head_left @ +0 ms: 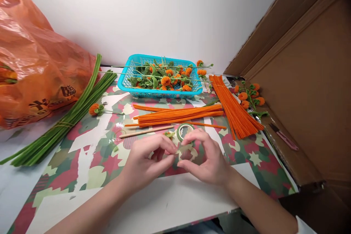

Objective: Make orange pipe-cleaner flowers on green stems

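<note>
My left hand point(153, 157) is over the near middle of the table with thumb and fingertips pinched together. Anything between them is too small to make out. Facing it, my right hand point(207, 159) has its thumb and index finger apart with no object visible between them. Just beyond the fingers lies a roll of green tape point(179, 136), partly covered by my right hand. A thin wooden stick point(148, 131) rests behind my left hand. Farther back are loose orange pipe cleaners point(181, 115), beside a thick orange pipe-cleaner bundle point(236, 109) on the right.
A blue basket point(159, 94) at the wall holds orange and green pipe-cleaner flowers. Left are a green pipe-cleaner bundle point(63, 126), a single flower point(94, 109) and an orange plastic bag point(41, 65). Right stand cardboard point(301, 80), more flowers point(243, 97) and a pink-handled tool point(285, 138).
</note>
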The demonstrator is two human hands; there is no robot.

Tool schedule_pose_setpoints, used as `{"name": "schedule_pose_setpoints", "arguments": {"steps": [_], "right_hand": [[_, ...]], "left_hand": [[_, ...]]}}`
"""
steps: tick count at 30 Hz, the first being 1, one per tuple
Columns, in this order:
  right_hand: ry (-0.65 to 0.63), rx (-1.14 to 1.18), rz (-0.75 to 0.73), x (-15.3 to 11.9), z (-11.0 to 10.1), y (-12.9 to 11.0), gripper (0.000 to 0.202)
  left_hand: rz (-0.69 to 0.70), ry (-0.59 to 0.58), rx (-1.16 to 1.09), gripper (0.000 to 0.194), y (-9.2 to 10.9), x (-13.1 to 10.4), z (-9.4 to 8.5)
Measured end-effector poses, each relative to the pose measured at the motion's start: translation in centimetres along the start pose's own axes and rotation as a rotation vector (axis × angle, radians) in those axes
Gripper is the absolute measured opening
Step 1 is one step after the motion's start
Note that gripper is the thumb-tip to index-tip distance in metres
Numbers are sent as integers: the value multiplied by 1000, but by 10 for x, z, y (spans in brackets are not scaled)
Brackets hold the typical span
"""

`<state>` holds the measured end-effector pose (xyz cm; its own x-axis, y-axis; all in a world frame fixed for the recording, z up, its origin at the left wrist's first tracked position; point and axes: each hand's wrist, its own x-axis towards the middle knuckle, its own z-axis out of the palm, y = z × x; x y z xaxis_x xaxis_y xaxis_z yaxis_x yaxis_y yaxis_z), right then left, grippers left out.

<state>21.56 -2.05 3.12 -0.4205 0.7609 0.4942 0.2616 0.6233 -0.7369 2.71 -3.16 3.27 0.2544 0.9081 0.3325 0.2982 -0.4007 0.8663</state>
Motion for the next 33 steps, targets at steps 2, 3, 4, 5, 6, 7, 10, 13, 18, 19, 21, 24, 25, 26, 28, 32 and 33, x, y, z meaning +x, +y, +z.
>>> {"name": "schedule_pose_setpoints", "arguments": {"steps": [2,3,4,5,6,7,10,13,18,19,21,24,25,26,28,32,33], "right_hand": [[6,11,148,2,6,-2,25],[7,34,213,3,9,-3,16],[12,64,269,5,11,-3,8],[20,92,319,6,13,-3,6],[24,110,364,7,14,-3,8],[27,117,397,7,14,-2,8],[-1,83,454,8,15,0,6],[-31,20,470,9,18,3,7],[-81,-199,321,15,27,6,11],[-95,-233,305,17,28,7,13],[-117,-267,309,19,30,7,15],[-109,-306,336,21,33,8,21],[-102,-325,341,22,34,8,22],[-95,-343,344,22,35,8,22],[-93,-367,343,22,37,9,22],[-104,-369,323,22,38,12,18],[-108,-364,318,22,38,13,17]], "left_hand": [[-45,-13,-26,6,0,2,-4],[-56,-21,-23,4,-1,4,-7],[-62,-32,-11,3,-1,6,-11],[-64,-34,7,3,-2,8,-15],[-72,-31,29,4,-3,10,-19],[-87,-27,51,6,-4,13,-23],[-166,17,101,13,-8,19,-32],[-244,-49,118,15,-13,22,-33],[-223,-118,148,13,-19,20,-30],[-209,-130,153,13,-20,19,-30],[-180,-153,173,13,-20,18,-30],[-133,-182,208,13,-19,17,-29],[-119,-189,216,13,-18,17,-28],[-107,-192,224,13,-18,16,-28],[-88,-190,241,12,-17,16,-26],[-81,-182,269,11,-20,15,-23],[-83,-183,272,11,-21,16,-23]]}}
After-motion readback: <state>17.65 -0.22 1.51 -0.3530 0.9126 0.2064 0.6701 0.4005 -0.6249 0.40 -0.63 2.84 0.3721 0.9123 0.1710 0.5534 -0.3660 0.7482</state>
